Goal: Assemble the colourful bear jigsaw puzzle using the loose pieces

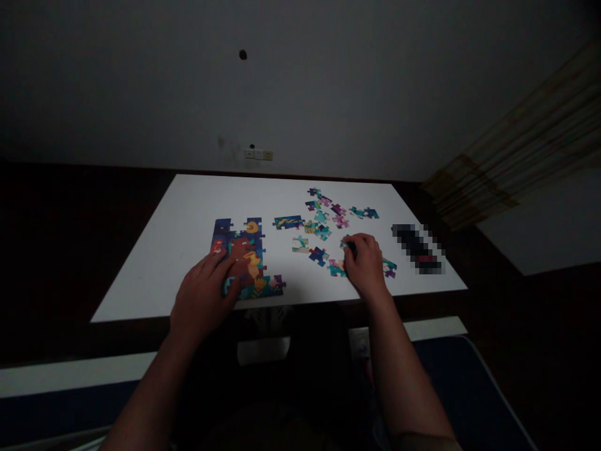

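My left hand (206,291) lies with fingers stretched over the left edge of a partly joined jigsaw puzzle (248,250), which shows a brown bear and a yellow moon on dark blue. Its top edge has a gap between pieces. To the right, my right hand (367,263) is closed, with a small puzzle piece (345,240) showing at its fingertips. Beside and partly under that hand are other loose pieces, among them a teal one (336,268) and a purple-and-teal one (389,268). A dark blue piece (318,255) lies to its left.
Several loose pieces (321,216) are scattered toward the back of the white table (154,250). A pixelated dark object (417,248) rests near the table's right edge. Behind stands a wall with sockets (258,154); a curtain (498,156) hangs at right.
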{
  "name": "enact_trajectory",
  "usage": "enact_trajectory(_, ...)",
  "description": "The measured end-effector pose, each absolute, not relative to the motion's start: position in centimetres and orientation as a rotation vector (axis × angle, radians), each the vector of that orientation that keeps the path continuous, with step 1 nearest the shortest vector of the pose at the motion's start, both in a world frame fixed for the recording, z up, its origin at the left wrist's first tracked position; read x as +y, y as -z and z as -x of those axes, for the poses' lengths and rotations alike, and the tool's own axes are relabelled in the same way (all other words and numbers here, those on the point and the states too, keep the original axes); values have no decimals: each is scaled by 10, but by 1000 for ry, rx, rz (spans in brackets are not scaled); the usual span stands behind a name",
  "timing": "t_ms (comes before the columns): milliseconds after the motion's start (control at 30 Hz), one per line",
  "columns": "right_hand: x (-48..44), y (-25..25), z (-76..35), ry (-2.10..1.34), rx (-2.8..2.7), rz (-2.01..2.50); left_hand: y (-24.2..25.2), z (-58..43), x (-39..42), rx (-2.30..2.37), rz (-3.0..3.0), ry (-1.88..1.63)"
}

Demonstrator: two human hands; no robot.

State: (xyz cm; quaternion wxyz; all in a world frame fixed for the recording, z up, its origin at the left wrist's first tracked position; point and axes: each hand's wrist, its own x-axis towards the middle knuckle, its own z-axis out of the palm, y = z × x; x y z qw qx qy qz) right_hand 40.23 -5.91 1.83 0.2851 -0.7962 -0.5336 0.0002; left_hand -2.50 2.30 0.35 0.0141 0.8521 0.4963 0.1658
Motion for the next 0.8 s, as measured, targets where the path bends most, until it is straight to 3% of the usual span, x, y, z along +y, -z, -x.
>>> enact_trajectory(800,-62,-31,-395,-94,-1419,2151,-5,25,21,1543,-2621,-535)
